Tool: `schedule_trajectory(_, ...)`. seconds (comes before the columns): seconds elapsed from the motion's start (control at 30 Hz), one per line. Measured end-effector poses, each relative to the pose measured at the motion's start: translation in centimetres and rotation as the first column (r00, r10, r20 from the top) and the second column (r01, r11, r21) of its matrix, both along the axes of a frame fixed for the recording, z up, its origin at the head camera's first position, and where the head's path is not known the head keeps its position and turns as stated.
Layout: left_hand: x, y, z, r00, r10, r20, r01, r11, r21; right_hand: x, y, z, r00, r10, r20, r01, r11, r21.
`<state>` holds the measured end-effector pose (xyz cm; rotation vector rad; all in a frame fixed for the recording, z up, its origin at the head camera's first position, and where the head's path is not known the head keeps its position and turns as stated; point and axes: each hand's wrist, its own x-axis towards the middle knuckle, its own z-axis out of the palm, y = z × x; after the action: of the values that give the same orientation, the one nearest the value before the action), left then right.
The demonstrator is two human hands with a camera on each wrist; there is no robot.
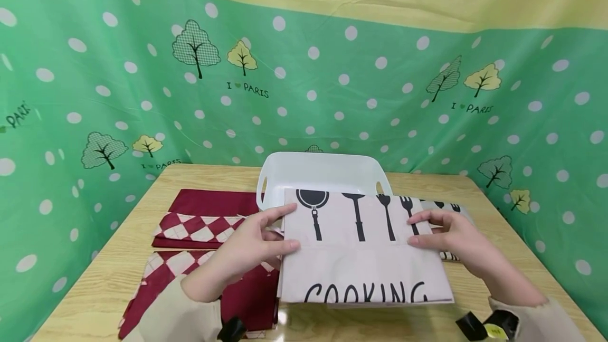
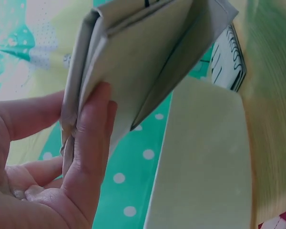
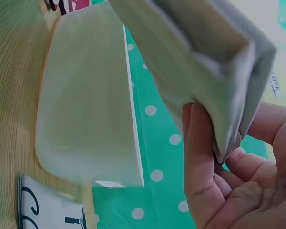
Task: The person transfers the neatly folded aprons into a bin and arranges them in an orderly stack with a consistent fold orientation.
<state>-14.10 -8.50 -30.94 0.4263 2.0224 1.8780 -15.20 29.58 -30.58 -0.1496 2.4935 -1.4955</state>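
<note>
A folded pale cloth (image 1: 361,249) printed with black utensils and the word COOKING is held up above the table in front of a white plastic basket (image 1: 328,170). My left hand (image 1: 256,244) pinches its left edge, thumb on top and fingers below. My right hand (image 1: 448,236) pinches its right edge the same way. In the left wrist view the folded cloth (image 2: 143,62) sits between thumb and fingers (image 2: 93,138). The right wrist view shows the cloth's folded edge (image 3: 214,71) gripped above the basket (image 3: 86,105).
Two folded red-and-white checked cloths (image 1: 199,226) (image 1: 209,289) lie on the wooden table (image 1: 100,284) at the left. Another utensil-printed cloth (image 1: 451,210) lies right of the basket. Green dotted fabric walls surround the table. Bare wood shows at the front right.
</note>
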Motion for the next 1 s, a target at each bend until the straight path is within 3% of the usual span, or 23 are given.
schedule_trajectory(0.23, -0.4, -0.8, 0.6, 0.999, -0.044, -0.006, 0.044, 0.999, 0.003, -0.8, 0.0, 0.4, 0.997, 0.054, 0.051, -0.050, 0.995, -0.084)
schedule_trajectory(0.5, -1.2, -1.3, 1.0, 0.999, -0.016, -0.035, 0.015, 1.000, -0.018, -1.3, 0.8, 1.0, 0.978, 0.202, 0.043, -0.192, 0.965, -0.179)
schedule_trajectory(0.77, -1.7, -1.4, 1.6, 0.998, 0.036, -0.051, -0.039, 0.998, -0.051, -2.0, 0.3, 1.7, 0.983, 0.184, 0.020, -0.178, 0.967, -0.183)
schedule_trajectory(1.0, -2.3, -1.5, 2.1, 0.996, 0.063, -0.060, -0.066, 0.996, -0.059, -2.6, 0.0, 2.0, 0.991, 0.133, -0.018, -0.134, 0.983, -0.129)
